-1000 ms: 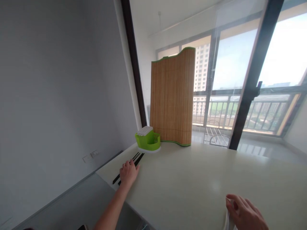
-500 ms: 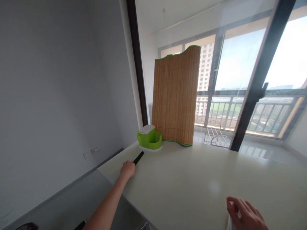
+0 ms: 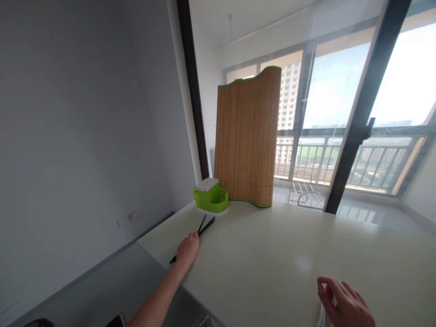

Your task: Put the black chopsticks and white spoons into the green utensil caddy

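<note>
Near the table's left edge, my left hand (image 3: 188, 249) is closed round some thin black sticks (image 3: 207, 226). Their far ends fan apart beyond my fingers, and a dark end shows on the near side of the hand. Just past them stands a green holder (image 3: 211, 198) with a white slatted top and a white base. At the lower right, my right hand (image 3: 345, 300) is curled, thumb and forefinger drawn together. A white thing (image 3: 321, 316) shows partly below that hand; whether the fingers hold it is hidden.
The pale table (image 3: 265, 254) reaches to a window with a dark frame (image 3: 352, 131). A bamboo mat (image 3: 243, 141) with green edging stands upright behind the holder. Grey wall (image 3: 85, 136) fills the left side. Part of a dark object (image 3: 116, 321) shows at the bottom left.
My left hand has moved slightly right and nearer, and the black item, seen as one bar before, now shows spread ends. My right hand has shifted slightly left.
</note>
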